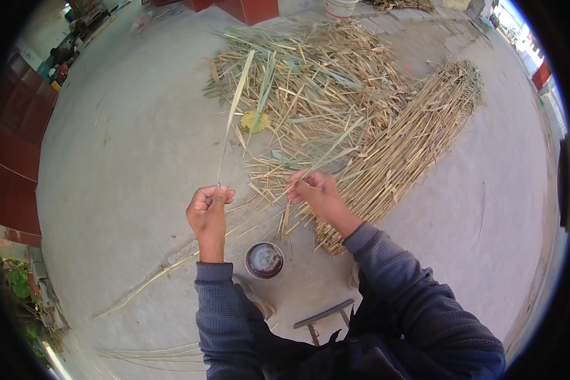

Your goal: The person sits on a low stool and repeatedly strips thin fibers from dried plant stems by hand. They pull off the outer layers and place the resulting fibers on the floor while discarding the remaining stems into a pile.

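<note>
Evidently mid-strip: left hand (208,206) was fisted round a thin reed stalk (229,126), right hand (313,190) pinching its leaf sheath (335,149); peeling it free seemingly came next.

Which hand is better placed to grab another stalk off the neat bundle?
Right, probably. The right hand hovers just above the near end of the neat stalk bundle, though it already pinches a thin strip. The left hand is farther off over bare concrete, closed on a long green-tipped reed.
</note>
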The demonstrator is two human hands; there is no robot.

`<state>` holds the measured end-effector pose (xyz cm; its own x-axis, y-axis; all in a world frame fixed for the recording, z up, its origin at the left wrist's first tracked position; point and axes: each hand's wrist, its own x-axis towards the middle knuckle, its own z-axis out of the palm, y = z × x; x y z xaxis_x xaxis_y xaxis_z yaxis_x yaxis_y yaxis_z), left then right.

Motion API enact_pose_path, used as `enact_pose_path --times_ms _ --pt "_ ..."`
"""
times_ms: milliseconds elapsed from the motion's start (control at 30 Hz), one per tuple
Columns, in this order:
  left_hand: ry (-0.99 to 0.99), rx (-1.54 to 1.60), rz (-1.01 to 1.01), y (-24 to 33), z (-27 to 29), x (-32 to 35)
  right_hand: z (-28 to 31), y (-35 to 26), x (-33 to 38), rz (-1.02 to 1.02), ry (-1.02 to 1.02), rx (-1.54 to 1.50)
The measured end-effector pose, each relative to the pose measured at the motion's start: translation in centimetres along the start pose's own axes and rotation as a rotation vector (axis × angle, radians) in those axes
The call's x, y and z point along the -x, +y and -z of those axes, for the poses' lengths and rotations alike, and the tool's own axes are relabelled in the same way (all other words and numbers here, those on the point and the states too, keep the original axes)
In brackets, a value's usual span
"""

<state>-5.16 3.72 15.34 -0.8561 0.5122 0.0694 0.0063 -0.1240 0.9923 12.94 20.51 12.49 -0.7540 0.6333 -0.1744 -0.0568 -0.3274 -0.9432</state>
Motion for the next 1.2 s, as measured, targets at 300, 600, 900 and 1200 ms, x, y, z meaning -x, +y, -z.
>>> enact_pose_path --times_ms 300,600,900,1200 --pt "-0.158 -0.821 -0.573 -0.1 -2.2 1.2 -0.4 -0.3 -0.2 -0.100 -0.002 -0.110" --pt "-0.405 -0.633 0.028 0.0 -0.1 0.9 0.7 -1.9 -0.4 -0.005 -0.079 -0.131" --pt "-0.392 -0.616 -0.215 -0.2 -3.1 2.4 -0.3 -1.6 -0.1 -0.007 -0.109 -0.110" --pt "-0.213 -0.560 -0.306 -0.5 -3.8 2.8 -0.9 -0.8 0.1 -0.011 -0.106 -0.108"
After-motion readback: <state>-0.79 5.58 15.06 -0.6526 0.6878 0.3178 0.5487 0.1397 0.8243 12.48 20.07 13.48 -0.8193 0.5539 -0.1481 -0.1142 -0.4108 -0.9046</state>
